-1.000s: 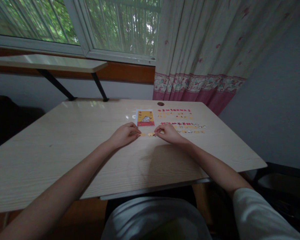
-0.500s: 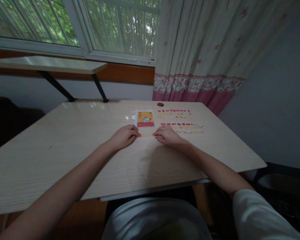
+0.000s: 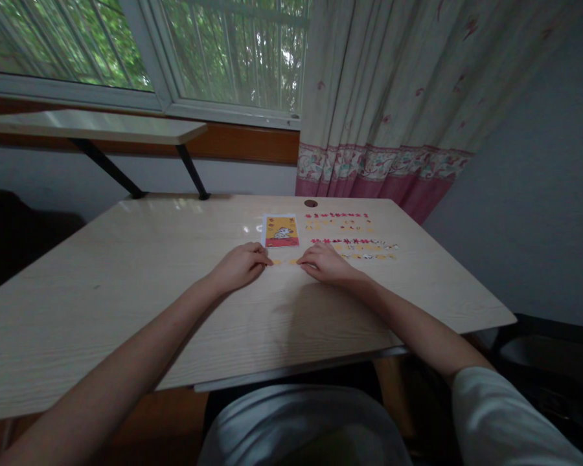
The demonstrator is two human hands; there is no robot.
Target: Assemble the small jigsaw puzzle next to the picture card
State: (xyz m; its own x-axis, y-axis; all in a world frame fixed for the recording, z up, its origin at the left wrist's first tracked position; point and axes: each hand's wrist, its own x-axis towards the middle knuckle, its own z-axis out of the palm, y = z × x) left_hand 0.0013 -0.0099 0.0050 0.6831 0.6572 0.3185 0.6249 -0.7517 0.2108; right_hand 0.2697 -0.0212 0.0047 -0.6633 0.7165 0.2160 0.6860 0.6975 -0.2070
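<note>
"Pinching w/ both hands, rt? What's diff. from a sec ago?"

"Not much. R hand (image 3: pixel 324 263) has its tips a bit more to the left now. A sec ago, a dark red spot showed by them; now I can't see it. L hand (image 3: pixel 243 265) is abt the same."

"So what does that mean for the job?"

"L yellow bit (image 3: pixel 277 263) and R yellow bit (image 3: pixel 293 262) lie on the table (image 3: pixel 252 343), near each other w/ a small gap. Not touching, AFAICT. I'd call it slow, careful work, b/c the bits are so tiny."

"Where's that, exactly?"

"Just this side of the pic card (image 3: pixel 282 233), the one w/ a white animal on yellow & red. Rows of small bits (image 3: pixel 364 215), red, yellow and white, lie to the right of the card."

"& how do the hands sit?"

"Low, facing each other. Arms come in from both sides. Thumb & pointer of each are nipped tog. at the outer end of its own bit, so it looks like a light grip. The other fingers curl or reach a bit past. Their tips are too small to see well."
</note>
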